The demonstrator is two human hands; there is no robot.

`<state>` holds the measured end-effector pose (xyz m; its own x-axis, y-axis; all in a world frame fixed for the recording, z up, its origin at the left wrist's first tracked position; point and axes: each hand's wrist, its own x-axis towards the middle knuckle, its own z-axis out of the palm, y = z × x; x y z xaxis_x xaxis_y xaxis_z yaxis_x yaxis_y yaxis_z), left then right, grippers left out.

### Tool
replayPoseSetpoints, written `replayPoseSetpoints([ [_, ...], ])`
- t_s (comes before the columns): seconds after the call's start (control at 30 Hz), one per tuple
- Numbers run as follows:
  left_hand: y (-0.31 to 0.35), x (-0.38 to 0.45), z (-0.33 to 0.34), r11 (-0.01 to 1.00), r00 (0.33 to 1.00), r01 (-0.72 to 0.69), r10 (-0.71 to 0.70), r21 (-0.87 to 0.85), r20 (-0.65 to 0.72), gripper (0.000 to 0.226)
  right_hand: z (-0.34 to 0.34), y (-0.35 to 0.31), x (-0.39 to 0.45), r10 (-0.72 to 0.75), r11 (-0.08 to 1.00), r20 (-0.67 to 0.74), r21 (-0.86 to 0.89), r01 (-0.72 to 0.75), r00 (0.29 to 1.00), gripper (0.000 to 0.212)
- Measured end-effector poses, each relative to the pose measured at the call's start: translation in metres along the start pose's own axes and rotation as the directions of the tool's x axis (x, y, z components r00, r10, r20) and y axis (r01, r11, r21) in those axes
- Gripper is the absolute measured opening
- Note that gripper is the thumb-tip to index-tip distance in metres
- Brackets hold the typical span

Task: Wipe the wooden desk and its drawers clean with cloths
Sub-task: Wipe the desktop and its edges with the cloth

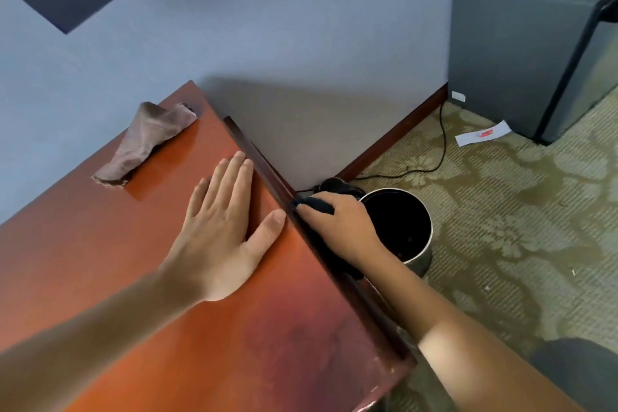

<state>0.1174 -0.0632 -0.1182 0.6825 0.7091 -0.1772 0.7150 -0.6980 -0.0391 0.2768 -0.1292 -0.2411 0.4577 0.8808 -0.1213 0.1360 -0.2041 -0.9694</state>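
A wooden desk (187,328) runs diagonally, its side edge slanting from upper left to lower right. A brown cloth (147,140) lies crumpled near the desk's far corner, its long axis roughly parallel to that edge. The left hand (224,231) lies flat on the desktop, fingers straight and pointing toward the wall, holding nothing. The right hand (337,227) curls around a dark cloth (316,204), pressing it against the desk's side edge, beside a bin (424,244).
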Motion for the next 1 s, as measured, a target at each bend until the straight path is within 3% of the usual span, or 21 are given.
replayPoseSetpoints([
  [0.07,-0.001,-0.001,0.0,1.0,1.0,0.003,-0.003,-0.001,-0.01,0.094,0.003,-0.015,0.008,-0.095,0.995,-0.002,0.018,0.095,0.995,0.022],
  [0.17,-0.001,-0.001,0.0,1.0,1.0,-0.01,0.01,-0.002,-0.023,0.091,-0.004,-0.033,-0.002,-0.247,0.909,0.003,0.348,0.23,0.969,0.019],
  [0.23,-0.002,0.0,0.001,1.0,0.999,-0.019,0.018,-0.016,-0.03,0.09,-0.01,-0.024,-0.017,-0.3,0.842,0.052,0.484,0.239,0.953,0.018],
  [0.4,-0.004,-0.001,0.002,0.999,0.998,-0.039,0.038,-0.006,-0.042,0.092,0.001,0.022,-0.001,-0.206,0.966,0.065,0.172,0.192,0.976,0.017],
  [0.5,-0.005,-0.001,0.003,0.998,0.996,-0.054,0.051,-0.041,-0.071,0.091,0.022,0.008,0.044,-0.25,0.968,0.086,-0.013,0.252,0.964,0.024],
  [0.57,-0.006,-0.001,0.002,0.997,0.996,-0.057,0.052,-0.056,-0.078,0.09,0.033,-0.009,0.071,-0.26,0.965,0.085,0.047,0.256,0.962,0.024],
  [0.63,-0.006,-0.001,0.001,0.996,0.995,-0.059,0.054,-0.062,-0.081,0.089,0.032,-0.02,0.072,-0.302,0.935,0.085,0.221,0.278,0.949,0.022],
  [0.77,-0.004,-0.001,0.002,0.996,0.995,-0.063,0.057,-0.069,-0.083,0.088,-0.007,-0.005,0.013,-0.471,0.779,0.21,0.555,0.292,0.857,0.024],
  [0.83,-0.005,-0.001,0.003,0.996,0.994,-0.064,0.058,-0.065,-0.094,0.087,-0.018,0.009,-0.006,-0.516,0.725,0.225,0.629,0.281,0.827,0.027],
  [1.0,-0.002,-0.001,0.002,0.997,0.992,-0.069,0.065,-0.037,-0.107,0.086,0.025,-0.01,0.049,-0.422,0.863,0.066,0.335,0.379,0.904,0.023],
])
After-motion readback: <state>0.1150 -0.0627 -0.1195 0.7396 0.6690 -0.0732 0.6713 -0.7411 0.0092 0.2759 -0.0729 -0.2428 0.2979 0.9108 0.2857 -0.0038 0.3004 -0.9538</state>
